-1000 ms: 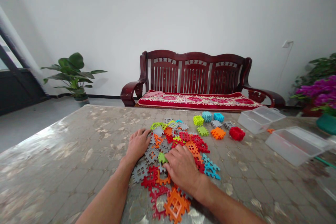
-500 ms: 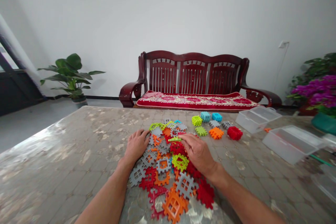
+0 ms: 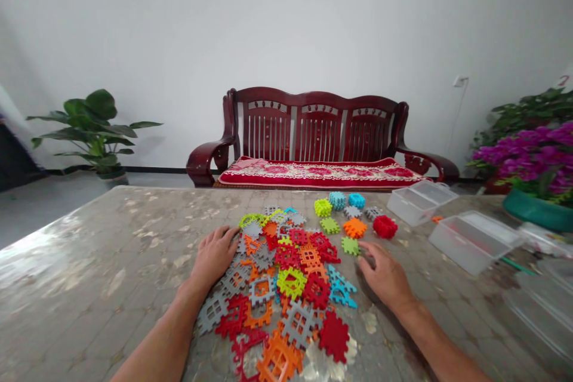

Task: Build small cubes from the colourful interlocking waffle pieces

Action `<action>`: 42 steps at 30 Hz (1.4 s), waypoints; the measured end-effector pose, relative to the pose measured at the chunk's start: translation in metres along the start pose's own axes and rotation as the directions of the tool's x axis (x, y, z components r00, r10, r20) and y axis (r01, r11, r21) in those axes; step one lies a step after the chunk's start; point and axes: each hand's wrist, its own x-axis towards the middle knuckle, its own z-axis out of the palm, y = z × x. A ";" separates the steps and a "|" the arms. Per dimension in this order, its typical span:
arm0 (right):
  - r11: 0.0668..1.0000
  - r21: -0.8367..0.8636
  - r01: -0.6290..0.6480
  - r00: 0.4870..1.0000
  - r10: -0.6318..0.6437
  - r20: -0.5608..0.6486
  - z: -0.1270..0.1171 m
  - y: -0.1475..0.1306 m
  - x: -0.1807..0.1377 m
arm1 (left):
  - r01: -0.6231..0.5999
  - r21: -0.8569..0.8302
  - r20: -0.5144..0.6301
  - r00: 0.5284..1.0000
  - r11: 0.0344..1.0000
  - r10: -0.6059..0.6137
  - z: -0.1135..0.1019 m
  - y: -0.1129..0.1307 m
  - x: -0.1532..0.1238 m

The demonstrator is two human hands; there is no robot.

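A heap of interlocking plastic building pieces [image 3: 290, 282], in red, orange, grey, blue and lime green, lies in the middle of the table. My left hand [image 3: 215, 255] rests at the heap's left edge, fingers loosely stretched out and nothing seen in them. To the right of the heap, a light green square piece [image 3: 350, 246] lies flat on the table. My right hand [image 3: 385, 274] is just beside it, index fingertip at its right edge and thumb apart. Behind that piece stand small colour groups, among them an orange stack [image 3: 355, 227] and a red stack [image 3: 385, 227].
Two clear plastic boxes [image 3: 474, 240] stand at the right of the table [image 3: 134, 262], with transparent lids [image 3: 541, 310] nearer me. Purple flowers [image 3: 532, 152] in a teal pot are at the far right. A wooden bench [image 3: 320, 131] stands beyond the table.
My right hand has moved right from the heap with a light green piece, which now lies on the table by my fingertip. My left hand stays by the heap. The view has turned slightly right.
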 end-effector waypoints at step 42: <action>0.973 -0.229 0.004 0.995 0.018 0.094 0.001 -0.020 0.013 | 0.015 -0.028 -0.004 1.000 0.999 -0.015 -0.002 0.001 -0.001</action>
